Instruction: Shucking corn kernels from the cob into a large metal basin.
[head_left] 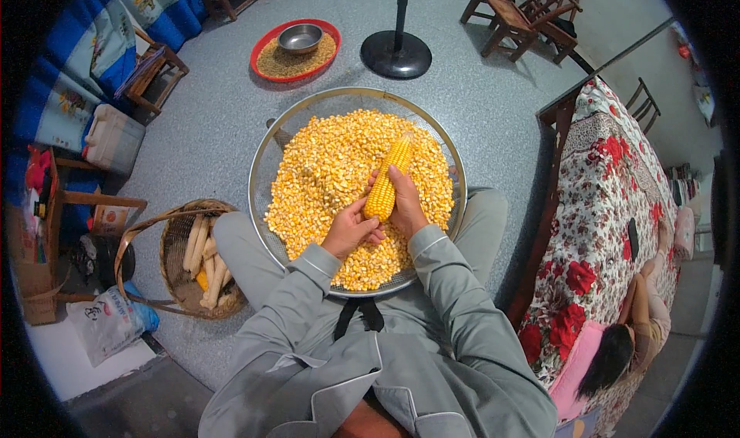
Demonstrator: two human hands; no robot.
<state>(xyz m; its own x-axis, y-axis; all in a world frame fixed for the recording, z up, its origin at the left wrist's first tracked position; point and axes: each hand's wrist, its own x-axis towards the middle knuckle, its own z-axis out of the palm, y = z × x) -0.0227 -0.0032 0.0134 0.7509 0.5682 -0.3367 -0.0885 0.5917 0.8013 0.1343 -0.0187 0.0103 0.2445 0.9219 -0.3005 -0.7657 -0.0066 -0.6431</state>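
Observation:
A whole yellow corn cob point(388, 180), its kernels still in rows, is held between my two hands above a wide round mesh sieve point(266, 177). My right hand point(407, 200) wraps its right side with the thumb laid along the kernels. At the cob's lower end, my left hand point(351, 228) grips it with curled fingers. Loose corn kernels point(324, 164) heap up in the sieve, which rests on my lap between my knees. Some of the left fingers are hidden behind the cob.
Left of my knee stands a handled wicker basket point(171, 245) with bare cobs point(210, 257). Ahead are a red tray point(334, 52) of grain holding a metal bowl point(299, 37), and a black stand base point(395, 55). On the right, a person point(646, 326) lies on a flowered bed point(593, 207).

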